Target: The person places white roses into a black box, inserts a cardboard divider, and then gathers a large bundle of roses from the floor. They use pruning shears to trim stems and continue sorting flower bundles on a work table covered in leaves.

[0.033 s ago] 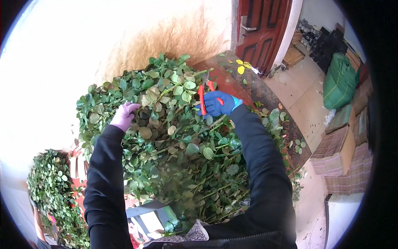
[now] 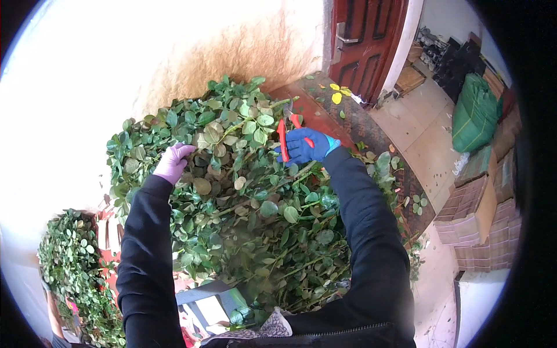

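My right hand (image 2: 306, 146), in a blue glove, is closed around the red handles of a pair of pruning shears (image 2: 284, 139), held over the top of a big mound of leafy green cut stems (image 2: 249, 203). The shears point up and away from me, their metal blades near a long green stem that juts out of the mound's upper edge; whether the blades are shut on anything I cannot tell. My left hand (image 2: 173, 163), in a pale purple glove, rests on the left side of the same mound, fingers curled into the foliage, though leaves hide whether they grip a stem or only press on it. Both my forearms are in black sleeves and come up from the lower edge, one on either side of the mound.

The mound sits in front of me, against a white wall with a brown stain (image 2: 232, 58). A second, smaller heap of green leafy branches (image 2: 75, 261) lies low to my left, well apart from the hands. Beyond the mound stands a dark red wooden door with a metal handle (image 2: 365, 40), and loose yellow leaves (image 2: 337, 94) lie on the ground before it. To the right, a bulging green sack (image 2: 474, 113) rests above stacked brown cardboard boxes (image 2: 473, 223).
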Tool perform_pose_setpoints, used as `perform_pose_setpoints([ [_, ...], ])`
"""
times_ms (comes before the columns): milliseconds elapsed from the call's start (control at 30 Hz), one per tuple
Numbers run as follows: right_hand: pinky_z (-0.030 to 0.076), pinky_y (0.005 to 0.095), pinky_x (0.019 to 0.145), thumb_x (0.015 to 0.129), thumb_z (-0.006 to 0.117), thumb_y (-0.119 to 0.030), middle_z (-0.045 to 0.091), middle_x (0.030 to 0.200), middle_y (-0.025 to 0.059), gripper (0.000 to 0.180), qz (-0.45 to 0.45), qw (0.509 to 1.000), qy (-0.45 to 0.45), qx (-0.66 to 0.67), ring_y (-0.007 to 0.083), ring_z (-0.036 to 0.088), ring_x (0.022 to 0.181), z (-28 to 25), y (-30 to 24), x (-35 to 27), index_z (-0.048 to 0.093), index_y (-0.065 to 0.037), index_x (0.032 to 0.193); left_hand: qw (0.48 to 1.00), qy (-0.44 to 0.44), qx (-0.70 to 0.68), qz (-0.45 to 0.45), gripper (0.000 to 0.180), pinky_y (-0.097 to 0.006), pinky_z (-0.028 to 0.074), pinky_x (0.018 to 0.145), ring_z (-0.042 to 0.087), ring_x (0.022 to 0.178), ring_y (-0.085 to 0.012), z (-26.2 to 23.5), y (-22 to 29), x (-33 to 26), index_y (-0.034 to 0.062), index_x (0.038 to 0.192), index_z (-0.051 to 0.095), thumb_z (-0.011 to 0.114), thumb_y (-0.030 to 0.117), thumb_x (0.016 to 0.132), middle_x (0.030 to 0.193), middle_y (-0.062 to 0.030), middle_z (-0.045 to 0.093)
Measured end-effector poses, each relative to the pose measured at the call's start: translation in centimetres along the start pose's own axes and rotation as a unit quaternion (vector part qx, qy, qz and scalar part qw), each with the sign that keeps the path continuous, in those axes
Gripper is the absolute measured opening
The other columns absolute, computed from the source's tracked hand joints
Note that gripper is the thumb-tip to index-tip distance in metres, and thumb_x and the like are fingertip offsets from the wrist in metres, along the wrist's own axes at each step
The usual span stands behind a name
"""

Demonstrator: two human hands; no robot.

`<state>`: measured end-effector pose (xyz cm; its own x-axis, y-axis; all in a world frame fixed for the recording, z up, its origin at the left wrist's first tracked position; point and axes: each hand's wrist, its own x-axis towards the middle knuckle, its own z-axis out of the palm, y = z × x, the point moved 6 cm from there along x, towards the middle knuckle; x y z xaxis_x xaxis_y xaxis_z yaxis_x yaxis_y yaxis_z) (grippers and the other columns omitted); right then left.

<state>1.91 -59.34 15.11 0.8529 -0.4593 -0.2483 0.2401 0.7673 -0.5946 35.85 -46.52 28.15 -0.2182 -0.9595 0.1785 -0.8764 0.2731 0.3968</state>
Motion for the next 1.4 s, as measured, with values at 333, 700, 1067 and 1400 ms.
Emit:
perform_pose_setpoints([
  [333,0.055,0.0478,0.086,0.088,0.065,-0.030,0.066,0.112,0.0227,0.049,-0.015,0.998,0.055,-0.002,0.0398,0.066,0.101,0.2,1.5,-0.4,0.052,-0.001,0.125,0.999,-0.031,-0.003,0.011,0.053,-0.033,0.048,0.078,0.060,0.087,-0.0276,0.6,1.4,-0.6,0.0061,0.113,0.064,0.053,-0.019,0.067,0.091,-0.0106,0.058],
  [700,0.052,0.0330,0.060,0.088,0.062,-0.033,0.063,0.078,0.0064,0.028,-0.079,0.981,0.142,-0.108,0.0192,0.062,0.069,-0.2,3.6,0.2,0.064,-0.006,0.095,0.999,0.013,0.037,0.008,0.050,-0.036,0.049,0.077,0.060,0.087,-0.0302,2.0,-0.3,-0.4,0.0087,0.107,0.064,0.052,-0.017,0.066,0.090,-0.0102,0.058],
  [1067,0.052,0.0356,0.081,0.086,0.056,-0.012,0.065,0.100,0.0083,0.044,-0.291,0.929,0.108,-0.203,0.0222,0.064,0.087,4.1,-3.3,-8.3,0.053,-0.002,0.128,0.990,0.131,0.036,0.037,0.052,-0.041,0.047,0.095,0.057,0.110,-0.0341,-2.2,8.3,-2.7,0.0070,0.121,0.057,0.063,-0.004,0.071,0.117,-0.0162,0.059],
  [1400,0.051,0.0284,0.063,0.091,0.065,-0.015,0.067,0.085,0.0070,0.027,-0.022,0.885,-0.165,-0.435,0.0127,0.062,0.068,29.8,10.8,-9.2,0.056,0.000,0.112,0.886,0.026,-0.428,-0.177,0.046,-0.022,0.049,0.067,0.059,0.072,-0.0063,-5.2,16.7,-15.8,0.0050,0.120,0.059,0.077,0.024,0.083,0.088,0.0012,0.065],
])
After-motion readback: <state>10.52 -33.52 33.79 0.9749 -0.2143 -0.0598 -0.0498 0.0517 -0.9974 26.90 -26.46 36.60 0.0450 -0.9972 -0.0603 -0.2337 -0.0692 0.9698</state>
